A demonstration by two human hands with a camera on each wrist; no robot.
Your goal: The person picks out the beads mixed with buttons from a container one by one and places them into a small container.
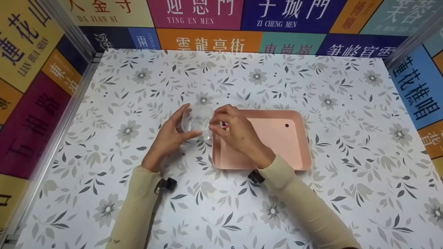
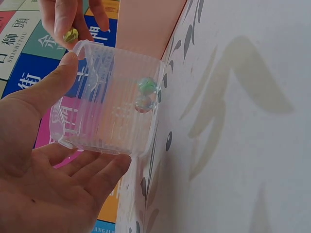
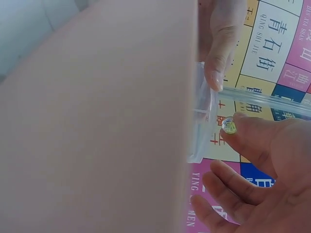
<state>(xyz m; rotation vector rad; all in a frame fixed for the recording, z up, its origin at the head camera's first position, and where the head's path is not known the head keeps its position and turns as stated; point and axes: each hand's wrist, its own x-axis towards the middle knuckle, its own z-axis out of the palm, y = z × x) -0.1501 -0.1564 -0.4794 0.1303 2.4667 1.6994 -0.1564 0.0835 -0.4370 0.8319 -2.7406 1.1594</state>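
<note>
clear ribbed plastic box [image 2: 109, 104] is gripped in fingers of left hand [image 1: 169, 134], prob for steadiness, while round yellowish glassy marble [image 2: 71, 35] is pinched in fingers of right hand [image 1: 240, 130]

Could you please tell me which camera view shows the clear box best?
The left wrist view: the box shows large and nearly whole, with two marbles inside. The head view shows it small and faint, from above; the right wrist view shows only a strip, the tray hiding the rest.

pink panel [image 1: 198, 15]: "ying en men"
</note>
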